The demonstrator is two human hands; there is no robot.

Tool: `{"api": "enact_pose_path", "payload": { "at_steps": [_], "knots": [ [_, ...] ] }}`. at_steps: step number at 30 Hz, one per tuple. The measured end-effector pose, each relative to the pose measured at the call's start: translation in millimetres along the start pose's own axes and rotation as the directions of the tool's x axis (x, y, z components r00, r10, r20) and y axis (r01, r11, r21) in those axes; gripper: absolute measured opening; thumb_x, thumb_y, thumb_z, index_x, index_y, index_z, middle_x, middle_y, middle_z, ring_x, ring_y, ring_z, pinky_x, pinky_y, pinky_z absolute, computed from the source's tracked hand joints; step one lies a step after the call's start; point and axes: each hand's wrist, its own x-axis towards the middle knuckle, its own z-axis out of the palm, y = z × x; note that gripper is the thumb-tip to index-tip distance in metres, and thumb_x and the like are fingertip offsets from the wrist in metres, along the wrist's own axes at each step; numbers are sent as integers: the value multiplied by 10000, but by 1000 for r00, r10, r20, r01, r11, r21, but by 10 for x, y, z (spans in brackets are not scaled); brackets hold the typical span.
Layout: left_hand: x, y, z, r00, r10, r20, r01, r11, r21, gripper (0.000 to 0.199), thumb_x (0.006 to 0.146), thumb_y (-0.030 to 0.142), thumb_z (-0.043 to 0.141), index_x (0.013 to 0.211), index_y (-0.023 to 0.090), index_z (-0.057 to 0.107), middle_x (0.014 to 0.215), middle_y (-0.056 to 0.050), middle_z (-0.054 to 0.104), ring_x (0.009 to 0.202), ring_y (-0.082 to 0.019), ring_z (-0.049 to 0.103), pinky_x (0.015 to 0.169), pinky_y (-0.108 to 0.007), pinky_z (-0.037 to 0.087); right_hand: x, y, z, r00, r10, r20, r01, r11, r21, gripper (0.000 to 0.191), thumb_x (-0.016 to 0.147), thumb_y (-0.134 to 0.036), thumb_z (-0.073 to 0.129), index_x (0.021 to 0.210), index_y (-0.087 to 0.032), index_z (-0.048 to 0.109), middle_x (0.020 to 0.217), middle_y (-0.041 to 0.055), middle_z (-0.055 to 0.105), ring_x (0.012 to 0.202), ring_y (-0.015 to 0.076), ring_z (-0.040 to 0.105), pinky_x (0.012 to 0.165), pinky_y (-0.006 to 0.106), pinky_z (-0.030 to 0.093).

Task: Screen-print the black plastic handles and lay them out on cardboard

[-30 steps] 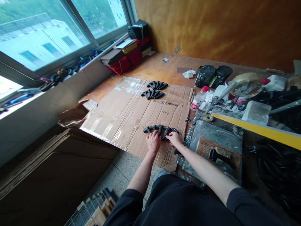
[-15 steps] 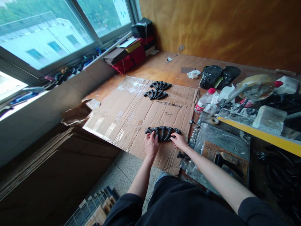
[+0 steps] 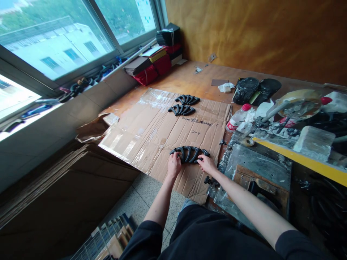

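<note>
The row of black curved pieces lies on the cardboard, close to my body. My left hand is at the left end, with its fingers bent against the black bits. My right hand is at the other end, finger and thumb on the end piece there. I can't tell if the fingers of either hand are clamped tight or just touching.

To do this well, I think I should nudge softly from both ends, so the middle doesn't pop out. Small pushes seem best. The far black bunch and the nearer black bunch, up the cardboard, sit well apart from my hands, so I have room to work.
</note>
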Motion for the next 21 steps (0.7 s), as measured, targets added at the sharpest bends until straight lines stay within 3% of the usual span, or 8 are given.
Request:
{"api": "enact_pose_path", "payload": {
  "at_steps": [5, 8, 10, 13, 17, 19, 21],
  "knots": [
    [5, -10, -33, 1000, 25, -3, -25, 1000, 2, 330, 911, 184, 428, 1205, 164, 577, 1057, -121, 629, 985, -211, 623, 910, -351, 484, -35, -32, 24, 1000, -23, 21, 22, 999, 23, 251, 902, -253, 522, 1130, -208, 615, 680, -14, 643, 502, 86, 595, 452, 160, 449],
    [-87, 107, -33, 995, 27, -98, -17, 995, 99, 371, 933, 281, 436, 1254, 142, 561, 1110, -160, 608, 1049, -256, 589, 927, -410, 468, -19, -35, 8, 999, -12, 42, 10, 999, 30, 245, 906, -225, 505, 1135, -210, 592, 679, -23, 626, 503, 83, 587, 441, 155, 450],
    [-181, 241, 0, 986, 96, -134, -70, 980, 185, 423, 927, 365, 468, 1284, 155, 554, 1209, -172, 577, 1119, -277, 549, 953, -433, 448, -7, -32, -12, 998, -7, 66, 5, 999, 34, 240, 921, -207, 473, 1143, -221, 564, 691, -33, 616, 500, 78, 581, 434, 154, 453],
    [-317, 458, 121, 978, 207, -34, -193, 951, 243, 502, 857, 469, 575, 1292, 220, 570, 1351, -139, 530, 1244, -310, 468, 1039, -483, 381, -11, -30, -45, 997, -10, 82, 8, 1000, 26, 249, 946, -195, 419, 1177, -238, 501, 695, -49, 603, 494, 75, 577, 431, 154, 455],
    [-380, 599, 295, 992, 113, 47, -122, 954, 275, 527, 785, 494, 657, 1248, 247, 616, 1419, -127, 504, 1334, -401, 365, 1065, -617, 295, -69, -53, -84, 996, -40, 86, 44, 998, -46, 254, 958, -225, 412, 1200, -252, 486, 693, -48, 616, 474, 87, 574, 466, 180, 465],
    [-342, 577, 310, 992, 94, 79, -111, 959, 262, 471, 787, 448, 668, 1213, 249, 640, 1404, -134, 521, 1316, -412, 387, 1041, -628, 315, -118, -68, -93, 993, -105, 57, 113, 978, -176, 288, 959, -246, 423, 1239, -259, 492, 766, -15, 658, 574, 118, 631, 568, 220, 501],
    [-249, 513, 261, 985, 124, 117, -149, 961, 233, 446, 776, 418, 692, 1192, 265, 653, 1387, -132, 537, 1286, -402, 423, 1012, -601, 363, -176, -72, -85, 979, -205, 16, 199, 921, -336, 329, 952, -251, 444, 1276, -253, 499, 900, 38, 688, 793, 176, 678, 716, 276, 520]
  ]
}}
